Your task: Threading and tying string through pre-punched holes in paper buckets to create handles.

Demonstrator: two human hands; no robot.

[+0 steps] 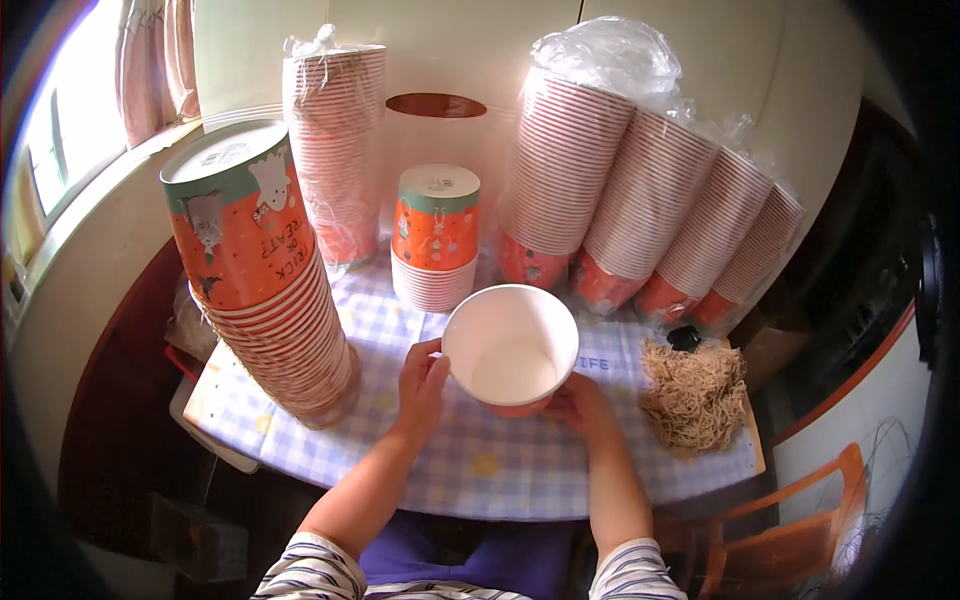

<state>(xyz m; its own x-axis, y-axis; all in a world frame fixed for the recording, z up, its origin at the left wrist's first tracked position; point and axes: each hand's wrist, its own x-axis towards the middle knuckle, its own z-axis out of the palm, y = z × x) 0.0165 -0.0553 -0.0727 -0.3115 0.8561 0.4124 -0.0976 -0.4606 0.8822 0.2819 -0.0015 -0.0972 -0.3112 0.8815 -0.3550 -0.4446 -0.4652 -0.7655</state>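
Note:
A large paper cup [512, 345], white inside with a bit of orange showing below the rim, is tipped with its mouth facing up toward me. My left hand [423, 388] grips its left side, thumb against the wall. On the lower right side my right hand [580, 405] closes round it, some fingers hidden behind the cup. Just beyond stands a short stack of upside-down orange cups [436, 235] with green bands. To the left rises a tall upside-down stack [255, 260] of the same printed cups, leaning slightly.
Plastic-wrapped cup stacks [572, 160] lean in a row at the back right, and another wrapped stack [338, 150] stands back left. Tan shredded paper [695, 398] lies at the right by a small black object [684, 339]. A checked cloth [470, 480] covers the table; an orange-brown chair [780, 545] stands lower right.

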